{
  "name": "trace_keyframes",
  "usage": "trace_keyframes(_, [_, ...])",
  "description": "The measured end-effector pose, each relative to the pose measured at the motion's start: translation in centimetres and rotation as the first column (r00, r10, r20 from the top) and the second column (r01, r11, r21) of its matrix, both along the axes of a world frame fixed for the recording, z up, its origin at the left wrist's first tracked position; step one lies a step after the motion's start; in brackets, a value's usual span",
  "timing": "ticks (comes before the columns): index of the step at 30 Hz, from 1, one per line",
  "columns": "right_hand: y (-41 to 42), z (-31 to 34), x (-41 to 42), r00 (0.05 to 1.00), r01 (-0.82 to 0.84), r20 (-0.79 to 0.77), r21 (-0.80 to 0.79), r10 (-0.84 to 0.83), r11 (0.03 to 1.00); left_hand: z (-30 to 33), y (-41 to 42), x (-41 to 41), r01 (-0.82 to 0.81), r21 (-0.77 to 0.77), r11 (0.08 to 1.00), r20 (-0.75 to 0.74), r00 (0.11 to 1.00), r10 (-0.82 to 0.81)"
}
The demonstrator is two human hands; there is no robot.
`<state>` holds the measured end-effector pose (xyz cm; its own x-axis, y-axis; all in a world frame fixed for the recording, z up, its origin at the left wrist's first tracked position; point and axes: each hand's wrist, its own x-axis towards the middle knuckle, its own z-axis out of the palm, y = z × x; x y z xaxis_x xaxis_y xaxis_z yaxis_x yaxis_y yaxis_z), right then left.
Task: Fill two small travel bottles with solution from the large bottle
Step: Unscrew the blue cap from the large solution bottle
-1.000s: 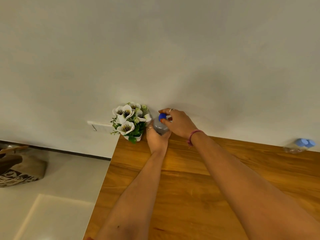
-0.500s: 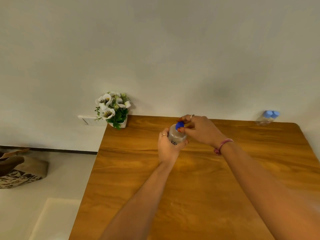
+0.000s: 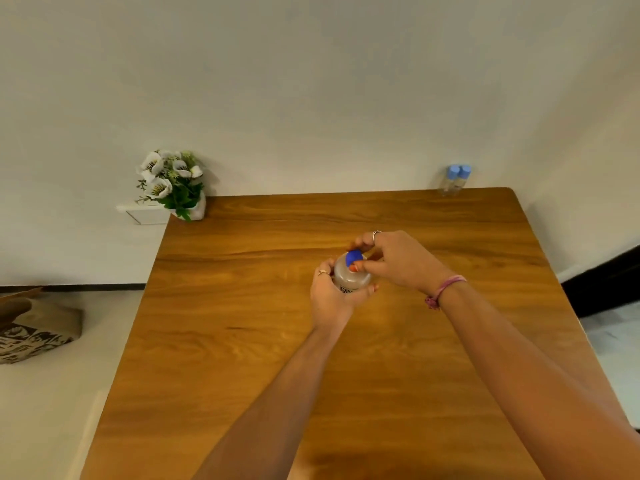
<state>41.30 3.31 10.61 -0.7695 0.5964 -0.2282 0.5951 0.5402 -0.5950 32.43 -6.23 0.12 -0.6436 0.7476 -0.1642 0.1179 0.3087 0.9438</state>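
Note:
The large bottle, clear with a printed label, stands near the middle of the wooden table. My left hand grips its body from the near left side. My right hand pinches its blue cap between thumb and fingers from the right. Two small clear travel bottles with light blue caps stand side by side at the table's far right corner, against the wall, well apart from both hands.
A pot of white artificial flowers sits at the table's far left corner beside a white wall socket. A patterned bag lies on the floor to the left. The wall runs along the table's far edge.
Both hands have brought the large bottle from beside the flower pot toward me, to the middle of the table. The view has tilted down and the travel bottles now show fully.

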Motion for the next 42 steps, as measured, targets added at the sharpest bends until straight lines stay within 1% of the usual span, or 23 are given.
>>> trace_keyframes(2, [-0.4, -0.3, 1.2, 1.000, -0.005, -0.015, -0.011, 0.005, 1.000, -0.2, -0.5, 1.0, 0.000, -0.014, 1.000, 0.007, 1.000, 0.000])
trace_keyframes(5, [-1.0, -0.8, 2.3, 1.000, -0.016, -0.022, -0.031, 0.015, 0.999, -0.5, -1.1, 1.9, -0.002, -0.050, 0.999, -0.023, 1.000, 0.001])
trace_keyframes(11, [-2.0, -1.7, 2.7, 0.999, -0.021, -0.034, -0.006, 0.021, 1.000, -1.2, -1.8, 2.8, -0.011, -0.103, 0.995, -0.063, 0.998, 0.005])
trace_keyframes(15, [-2.5, -2.4, 2.6, 0.999, -0.043, -0.018, 0.021, 0.043, 0.999, -1.6, -2.3, 3.1, -0.007, -0.099, 0.995, -0.039, 0.999, 0.003])
trace_keyframes(17, [-2.6, -2.4, 2.5, 0.999, -0.047, -0.011, 0.028, 0.047, 0.999, -1.7, -2.6, 3.0, 0.021, -0.105, 0.994, -0.022, 0.999, -0.024])
trace_keyframes(19, [-2.6, -2.2, 2.3, 0.998, -0.067, 0.018, 0.041, 0.066, 0.997, -1.1, -2.9, 2.7, 0.060, -0.120, 0.991, -0.002, 0.998, -0.061])
trace_keyframes(22, [-2.3, -1.3, 1.9, 0.983, -0.151, 0.114, 0.094, 0.141, 0.984, 0.1, -3.3, 1.8, 0.100, -0.105, 0.989, 0.027, 0.995, -0.098])
trace_keyframes(25, [-2.1, -0.3, 1.3, 0.962, -0.221, 0.190, 0.130, 0.194, 0.967, 0.5, -3.2, 0.5, 0.171, -0.100, 0.980, 0.033, 0.985, -0.168])
trace_keyframes(28, [-2.2, 0.5, 0.4, 0.920, -0.339, 0.272, 0.188, 0.282, 0.922, 0.8, -3.1, 0.0, 0.240, -0.146, 0.960, 0.003, 0.970, -0.242])
trace_keyframes(30, [-2.4, 0.7, -0.1, 0.896, -0.378, 0.341, 0.247, 0.285, 0.892, 0.8, -3.0, -0.1, 0.258, -0.163, 0.952, 0.004, 0.965, -0.261])
trace_keyframes(33, [-3.0, 0.2, -0.6, 0.914, -0.329, 0.344, 0.316, 0.216, 0.890, 0.7, -2.9, -0.3, 0.259, -0.167, 0.951, -0.008, 0.964, -0.265])
trace_keyframes(37, [-3.7, -0.9, -0.7, 0.956, -0.161, 0.287, 0.375, 0.051, 0.913, 0.4, -2.8, -0.8, 0.265, -0.162, 0.951, -0.032, 0.961, -0.273])
trace_keyframes(38, [-3.7, -1.0, -0.7, 0.960, -0.128, 0.281, 0.369, 0.021, 0.921, 0.3, -2.9, -0.8, 0.267, -0.155, 0.951, -0.035, 0.961, -0.275])
trace_keyframes(40, [-3.5, -0.8, -0.6, 0.962, -0.067, 0.272, 0.291, -0.015, 0.954, 0.2, -2.9, -0.9, 0.271, -0.153, 0.951, -0.042, 0.959, -0.280])
trace_keyframes(42, [-3.2, -0.1, -0.7, 0.954, -0.081, 0.301, 0.188, 0.021, 0.979, 0.3, -2.9, -0.9, 0.274, -0.153, 0.950, -0.032, 0.959, -0.282])
